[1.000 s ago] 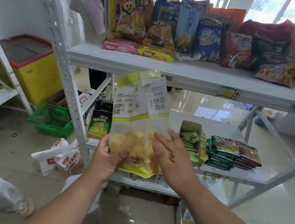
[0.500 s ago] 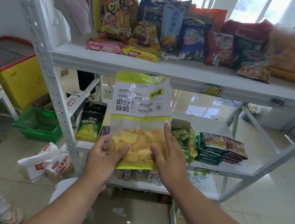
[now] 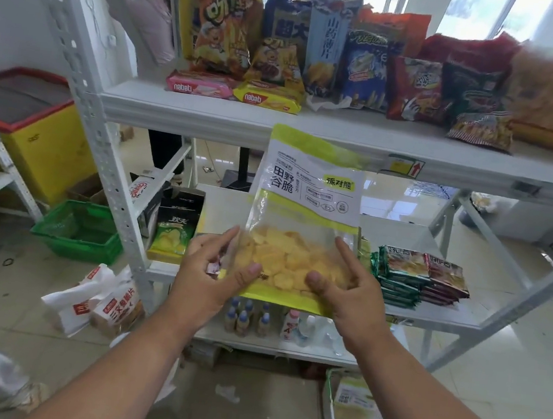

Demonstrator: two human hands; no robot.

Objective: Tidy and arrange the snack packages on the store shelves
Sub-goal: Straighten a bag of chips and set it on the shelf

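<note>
- Item: chip bag (image 3: 304, 212), yellow-green/white, clear window at btm w/ chips showing. Held upright in front of mid shelf (image 3: 413, 235), its top edge overlapping front lip of top shelf (image 3: 210, 115).
- Handling (est.): light, air-puffed; film soft, crinkly, prob. slick; contents brittle, so no squeezing. Best hold: btm corners or side seams, not over the chips.
- Left hand (image 3: 208, 270): grips lower-left corner; thumb on front film, fingers partly curled round edge.
- Right hand (image 3: 350, 286): grips lower-right corner; thumb on front, index extended up side of bag, rest behind.
- Nearby: stacked small packs (image 3: 415, 277) at right on mid shelf; dark-green chip pack (image 3: 174, 228) at left; snack row (image 3: 354, 56) on top shelf.
</note>
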